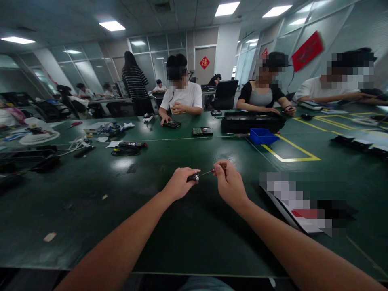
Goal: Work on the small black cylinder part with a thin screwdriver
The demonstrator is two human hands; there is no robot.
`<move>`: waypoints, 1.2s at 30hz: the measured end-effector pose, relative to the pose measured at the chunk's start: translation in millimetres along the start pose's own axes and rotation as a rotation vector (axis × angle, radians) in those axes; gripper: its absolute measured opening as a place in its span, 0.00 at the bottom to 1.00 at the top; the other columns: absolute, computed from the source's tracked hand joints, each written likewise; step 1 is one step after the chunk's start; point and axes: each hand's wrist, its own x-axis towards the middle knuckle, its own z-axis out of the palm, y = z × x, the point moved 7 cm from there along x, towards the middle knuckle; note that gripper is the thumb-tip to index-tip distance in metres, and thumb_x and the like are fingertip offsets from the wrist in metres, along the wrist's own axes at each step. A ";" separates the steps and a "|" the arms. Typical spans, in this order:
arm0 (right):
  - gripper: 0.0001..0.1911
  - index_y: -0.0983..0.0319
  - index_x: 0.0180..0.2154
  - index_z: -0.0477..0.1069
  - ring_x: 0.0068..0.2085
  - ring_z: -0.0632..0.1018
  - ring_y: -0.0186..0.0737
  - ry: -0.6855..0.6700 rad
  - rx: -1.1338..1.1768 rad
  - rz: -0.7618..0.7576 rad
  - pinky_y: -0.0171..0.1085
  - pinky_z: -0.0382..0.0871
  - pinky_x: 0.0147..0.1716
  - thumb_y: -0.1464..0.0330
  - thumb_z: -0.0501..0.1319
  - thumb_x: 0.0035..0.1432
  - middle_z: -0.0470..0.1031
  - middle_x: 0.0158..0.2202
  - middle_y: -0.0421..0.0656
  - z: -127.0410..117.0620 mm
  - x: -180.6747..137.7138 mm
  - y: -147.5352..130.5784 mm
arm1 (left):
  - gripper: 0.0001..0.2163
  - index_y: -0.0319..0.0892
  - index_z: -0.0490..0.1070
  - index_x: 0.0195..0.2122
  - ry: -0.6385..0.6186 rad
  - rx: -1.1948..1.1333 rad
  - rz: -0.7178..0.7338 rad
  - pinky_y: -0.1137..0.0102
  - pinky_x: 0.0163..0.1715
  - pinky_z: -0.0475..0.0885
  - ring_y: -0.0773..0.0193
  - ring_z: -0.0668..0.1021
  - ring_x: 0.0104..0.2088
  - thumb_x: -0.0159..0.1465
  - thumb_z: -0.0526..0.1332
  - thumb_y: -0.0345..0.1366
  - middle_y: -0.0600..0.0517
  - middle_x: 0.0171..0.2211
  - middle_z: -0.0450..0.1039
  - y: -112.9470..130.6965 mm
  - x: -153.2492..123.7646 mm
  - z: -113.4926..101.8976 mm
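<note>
1. The left hand [181,182] is closed round a dark cylinder [195,177], thumb and fingers clamped on its sides, with its bright end face turned toward the right hand.
2. The right hand [228,184] is clamped on the handle of a screwdriver [213,170], whose thin shaft points across at that end face. The hands are apart, bridged by the shaft; whether its tip touches the cylinder cannot be told.
3. As for progress, the tool looks lined up with the cylinder, so I judge the work to be in mid-step. The cylinder looks whole on the side that shows. Whether anything in it has been loosened or fastened, and how much is left, the view does not tell.
4. Below both hands is the green table [182,234]. Right of the right hand, and nearer the body, lies a white-edged item [286,210], mostly pixelated.
5. Beyond the left hand, to its left, is a cable coil [127,148]; farther left of that hand lie small scraps [104,197].
6. Beyond the right hand, to its right, stands a blue bin [263,136] beside a long black tray [253,122].
7. Farthest out, opposite the left hand, a co-worker [182,97] has a hand at a dark device [172,125].
</note>
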 end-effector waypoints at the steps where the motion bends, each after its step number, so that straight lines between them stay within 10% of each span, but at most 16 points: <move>1: 0.10 0.57 0.39 0.66 0.34 0.78 0.44 -0.011 0.007 0.008 0.40 0.67 0.35 0.61 0.51 0.70 0.77 0.32 0.43 0.8 0.1 0.7 | 0.20 0.48 0.73 0.57 -0.002 0.002 0.001 0.53 0.58 0.65 0.54 0.76 0.52 0.64 0.66 0.32 0.48 0.50 0.77 0.5 -0.3 -0.4; 16: 0.09 0.56 0.38 0.65 0.34 0.78 0.46 -0.092 -0.124 -0.012 0.42 0.66 0.34 0.62 0.50 0.69 0.77 0.33 0.44 7.6 2.0 0.6 | 0.18 0.47 0.74 0.56 -0.053 0.030 0.022 0.54 0.58 0.65 0.54 0.76 0.52 0.64 0.65 0.32 0.47 0.49 0.77 -3.6 1.6 5.4; 29: 0.09 0.57 0.39 0.66 0.34 0.78 0.46 -0.027 -0.115 0.029 0.42 0.67 0.35 0.62 0.50 0.69 0.77 0.33 0.44 0.4 2.8 2.8 | 0.18 0.44 0.67 0.58 0.142 -0.187 -0.108 0.56 0.59 0.68 0.54 0.75 0.55 0.66 0.60 0.32 0.45 0.55 0.73 -8.0 2.2 -12.2; 36: 0.09 0.57 0.39 0.66 0.35 0.79 0.46 0.000 -0.085 0.027 0.42 0.67 0.36 0.62 0.50 0.69 0.78 0.33 0.45 -3.5 3.7 1.0 | 0.12 0.42 0.72 0.46 0.091 -0.052 -0.113 0.61 0.44 0.73 0.54 0.77 0.42 0.67 0.62 0.43 0.46 0.43 0.75 1.4 3.1 -9.2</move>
